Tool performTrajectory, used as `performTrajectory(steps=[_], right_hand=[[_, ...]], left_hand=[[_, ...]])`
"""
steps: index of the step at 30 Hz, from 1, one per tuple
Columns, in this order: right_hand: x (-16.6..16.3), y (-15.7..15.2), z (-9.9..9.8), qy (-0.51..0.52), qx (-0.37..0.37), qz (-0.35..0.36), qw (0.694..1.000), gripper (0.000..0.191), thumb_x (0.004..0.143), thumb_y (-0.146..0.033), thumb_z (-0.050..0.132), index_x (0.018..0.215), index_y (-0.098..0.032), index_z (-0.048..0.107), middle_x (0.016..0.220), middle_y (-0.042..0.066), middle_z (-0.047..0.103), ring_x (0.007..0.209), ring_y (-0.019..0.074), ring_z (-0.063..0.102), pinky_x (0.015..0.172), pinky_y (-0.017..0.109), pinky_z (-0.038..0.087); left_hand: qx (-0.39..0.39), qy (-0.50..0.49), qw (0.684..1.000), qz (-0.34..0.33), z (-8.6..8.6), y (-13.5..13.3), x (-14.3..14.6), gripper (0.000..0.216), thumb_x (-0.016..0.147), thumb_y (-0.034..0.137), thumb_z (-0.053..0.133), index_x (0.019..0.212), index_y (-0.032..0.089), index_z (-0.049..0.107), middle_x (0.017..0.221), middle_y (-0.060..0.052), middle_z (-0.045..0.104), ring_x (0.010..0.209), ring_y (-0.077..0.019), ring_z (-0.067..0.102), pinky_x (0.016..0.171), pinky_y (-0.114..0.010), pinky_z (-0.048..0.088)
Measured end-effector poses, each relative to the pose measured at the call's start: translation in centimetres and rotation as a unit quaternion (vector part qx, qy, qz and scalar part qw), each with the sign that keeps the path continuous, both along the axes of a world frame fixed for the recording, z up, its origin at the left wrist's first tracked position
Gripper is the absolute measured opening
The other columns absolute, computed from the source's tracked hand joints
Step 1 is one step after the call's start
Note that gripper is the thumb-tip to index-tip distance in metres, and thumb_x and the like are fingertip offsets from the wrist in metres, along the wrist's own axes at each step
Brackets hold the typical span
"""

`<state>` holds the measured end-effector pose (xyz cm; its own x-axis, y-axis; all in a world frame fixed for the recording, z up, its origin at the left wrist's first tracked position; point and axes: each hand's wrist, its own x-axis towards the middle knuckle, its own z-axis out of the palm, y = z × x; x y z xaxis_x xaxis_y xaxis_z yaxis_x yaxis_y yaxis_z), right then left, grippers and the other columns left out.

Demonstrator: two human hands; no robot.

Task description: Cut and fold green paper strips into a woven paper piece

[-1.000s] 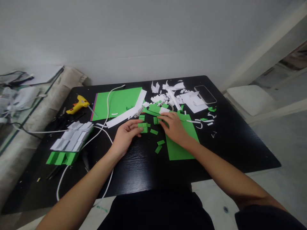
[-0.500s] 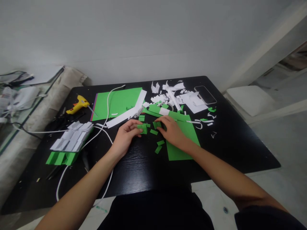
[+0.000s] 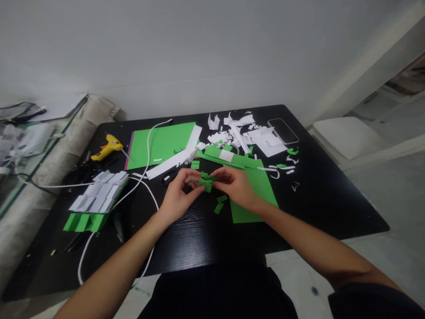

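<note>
Between my two hands, small folded green paper pieces (image 3: 206,182) meet above the dark table. My left hand (image 3: 181,192) pinches them from the left with thumb and fingers. From the right, the fingertips of my right hand (image 3: 235,185) close on the same green paper; exactly which piece each hand grips is partly hidden by the fingers. Loose green paper strips (image 3: 220,204) lie just below the hands. A large green sheet (image 3: 249,210) extends under my right wrist.
At left sit a yellow glue gun (image 3: 108,147) and a model of folded white and green paper (image 3: 96,197). A white cable (image 3: 148,153) loops past them. White paper scraps (image 3: 237,133), a phone (image 3: 283,131) and a green sheet stack (image 3: 166,139) occupy the back.
My right hand has moved left and my left hand slightly right, so the green pieces they held apart now meet between them.
</note>
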<state>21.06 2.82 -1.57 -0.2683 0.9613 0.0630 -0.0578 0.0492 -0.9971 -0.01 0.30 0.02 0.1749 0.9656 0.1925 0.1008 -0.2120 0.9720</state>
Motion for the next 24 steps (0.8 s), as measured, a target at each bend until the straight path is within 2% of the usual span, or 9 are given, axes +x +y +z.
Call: performTrajectory(steps=[6, 12, 20, 24], right_hand=[[0.0, -0.6, 0.8, -0.011, 0.026, 0.017, 0.999, 0.015, 0.086, -0.026, 0.076, 0.101, -0.024, 0.080, 0.097, 0.004, 0.081, 0.086, 0.0201, 0.076, 0.088, 0.043, 0.065], [0.1, -1.0, 1.1, -0.032, 0.046, 0.033, 0.998, 0.022, 0.087, -0.025, 0.075, 0.108, -0.023, 0.080, 0.107, 0.006, 0.080, 0.097, 0.0236, 0.077, 0.097, 0.047, 0.064], [-0.1, -1.2, 1.0, -0.014, 0.062, 0.065, 0.996, 0.036, 0.079, -0.033, 0.090, 0.112, -0.024, 0.078, 0.116, 0.007, 0.080, 0.102, 0.0238, 0.077, 0.102, 0.048, 0.064], [-0.2, -1.1, 0.8, -0.022, 0.084, 0.042, 0.995, 0.024, 0.085, -0.032, 0.085, 0.107, -0.025, 0.080, 0.109, 0.005, 0.082, 0.098, 0.0226, 0.078, 0.098, 0.046, 0.065]], left_hand=[[0.089, 0.091, 0.992, 0.025, -0.5, -0.1, -0.2, 0.026, 0.090, 0.018, 0.076, 0.111, 0.023, 0.063, 0.097, -0.001, 0.075, 0.078, -0.0141, 0.069, 0.074, -0.029, 0.057], [0.138, 0.149, 0.978, 0.045, -0.6, -0.1, -0.4, 0.019, 0.091, 0.017, 0.075, 0.107, 0.022, 0.066, 0.091, 0.000, 0.072, 0.079, -0.0144, 0.068, 0.074, -0.027, 0.057], [0.183, 0.156, 0.970, 0.035, -0.3, -0.2, -0.2, 0.017, 0.094, 0.013, 0.073, 0.106, 0.022, 0.065, 0.098, -0.002, 0.066, 0.080, -0.0142, 0.065, 0.073, -0.028, 0.056], [0.187, 0.157, 0.969, 0.031, -0.2, -0.3, -0.2, 0.019, 0.095, 0.014, 0.073, 0.110, 0.022, 0.064, 0.104, -0.004, 0.065, 0.080, -0.0137, 0.064, 0.073, -0.028, 0.056]])
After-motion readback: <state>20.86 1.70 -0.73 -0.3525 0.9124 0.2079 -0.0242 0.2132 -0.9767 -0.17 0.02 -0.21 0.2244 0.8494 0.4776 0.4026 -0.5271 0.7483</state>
